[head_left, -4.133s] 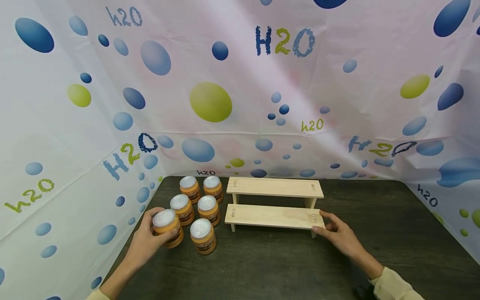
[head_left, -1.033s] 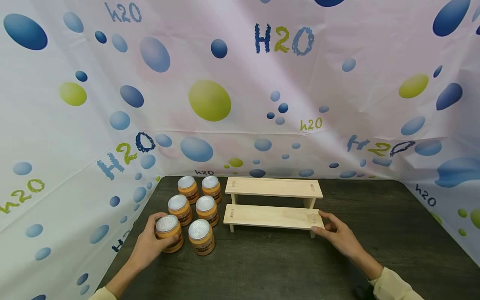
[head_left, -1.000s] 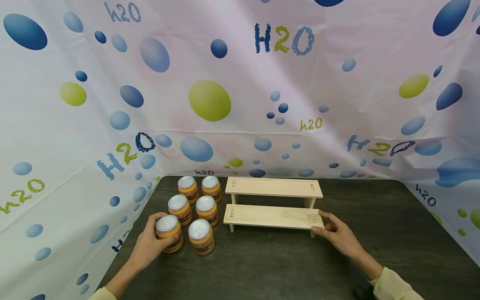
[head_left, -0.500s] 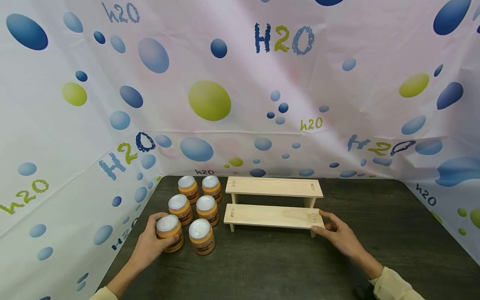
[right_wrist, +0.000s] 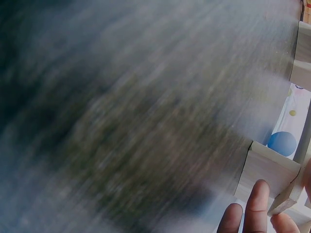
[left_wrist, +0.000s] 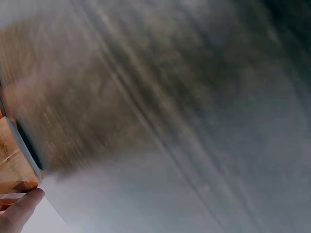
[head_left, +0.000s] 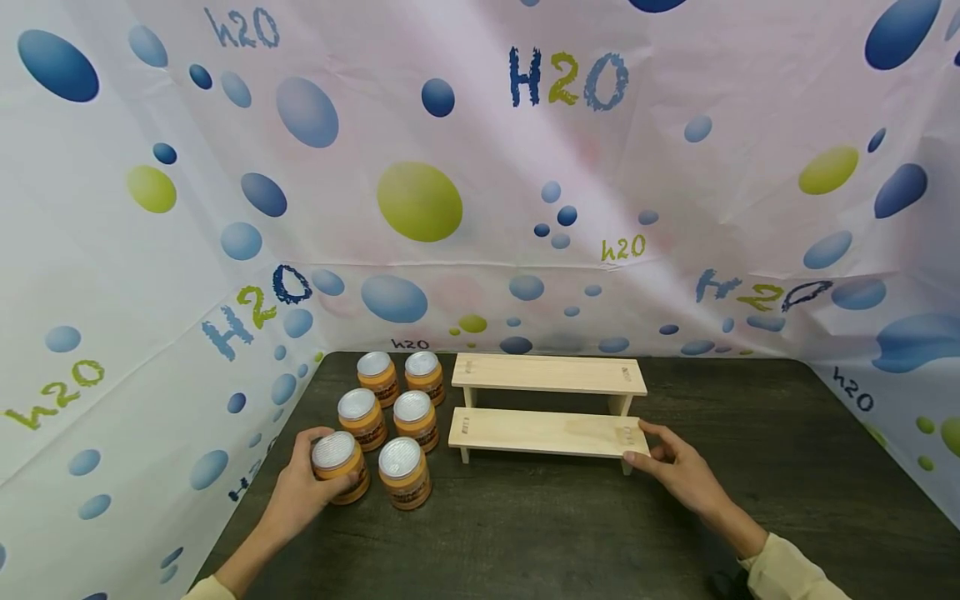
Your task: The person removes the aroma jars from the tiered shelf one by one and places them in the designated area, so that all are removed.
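My left hand grips an orange jar with a silver lid, thumb on its near side and fingers round its far left side. That jar stands upright at the front left of a group of several alike jars. A jar stands just to its right. In the left wrist view the orange jar shows at the edge with a fingertip against it. My right hand pinches the right end of the low wooden shelf. Its fingers lie by the shelf's leg in the right wrist view.
More jars stand in two columns left of the shelves. A taller wooden shelf stands behind the low one. Both rest on a dark table. A white backdrop with blue and green spots encloses the back and sides.
Since the oldest frame, the jar in my left hand has shifted slightly toward me and to the right. My right hand has stayed at the shelf end. Little differs over the last second.
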{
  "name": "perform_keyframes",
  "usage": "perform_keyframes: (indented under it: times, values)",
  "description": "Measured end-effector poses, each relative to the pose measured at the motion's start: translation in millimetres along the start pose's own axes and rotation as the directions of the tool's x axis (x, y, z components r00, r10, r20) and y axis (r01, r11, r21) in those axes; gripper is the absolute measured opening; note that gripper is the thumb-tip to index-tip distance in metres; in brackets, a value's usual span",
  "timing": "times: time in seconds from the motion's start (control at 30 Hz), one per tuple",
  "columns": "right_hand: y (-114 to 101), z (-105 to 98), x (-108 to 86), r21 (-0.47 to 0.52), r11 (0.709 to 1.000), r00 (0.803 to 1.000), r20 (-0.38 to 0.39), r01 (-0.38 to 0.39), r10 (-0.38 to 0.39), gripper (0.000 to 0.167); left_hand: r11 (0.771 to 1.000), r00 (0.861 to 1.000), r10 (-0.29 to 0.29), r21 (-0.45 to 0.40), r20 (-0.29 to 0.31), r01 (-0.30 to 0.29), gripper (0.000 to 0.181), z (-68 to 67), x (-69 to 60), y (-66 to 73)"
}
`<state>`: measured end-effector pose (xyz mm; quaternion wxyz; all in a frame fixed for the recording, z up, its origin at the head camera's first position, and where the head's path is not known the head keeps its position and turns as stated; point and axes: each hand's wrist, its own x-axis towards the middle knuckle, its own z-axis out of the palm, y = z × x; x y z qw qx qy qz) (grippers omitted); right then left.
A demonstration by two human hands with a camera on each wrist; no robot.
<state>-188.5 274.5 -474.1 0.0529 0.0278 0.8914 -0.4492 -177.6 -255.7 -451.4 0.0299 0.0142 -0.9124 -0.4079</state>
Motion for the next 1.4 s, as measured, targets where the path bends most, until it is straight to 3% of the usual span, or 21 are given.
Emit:
perform_keyframes:
  times: [0.53,0.9,1.07,1.23,1.33,1.4]
  values:
    - [-0.5,0.0,0.6,-0.002,1.000,1.000,0.000,0.005,-0.005,0.078,1.000,0.998,0.025,0.017,-0.049,-0.024,0.075,5.4,-6.5,-1.7]
    - [0.1,1.3,1.5,0.009,1.000,1.000,0.003,0.011,-0.011,0.078,0.997,0.997,0.070,0.032,-0.040,-0.069,0.078,7.4,-9.1,-5.9]
    - [1.8,1.8,1.3,0.005,1.000,1.000,0.002,0.010,-0.010,0.078,0.998,0.998,0.062,0.022,-0.008,-0.062,0.082,6.5,-9.3,-5.1]
    - [3.9,1.1,2.5,-0.005,1.000,1.000,0.006,0.002,-0.001,0.078,0.998,0.997,0.050,0.025,0.066,-0.051,0.090,-0.7,-10.1,0.5]
    - [4.3,-2.1,2.6,-0.055,0.998,1.000,0.017,-0.009,0.009,0.080,0.994,0.994,0.076,0.069,0.079,-0.081,0.089,-10.3,-10.0,10.1]
    - [3.0,-6.1,1.9,-0.106,0.994,1.000,0.031,0.004,-0.001,0.081,0.987,0.990,0.124,0.094,0.064,-0.130,0.085,-17.5,-9.0,19.3]
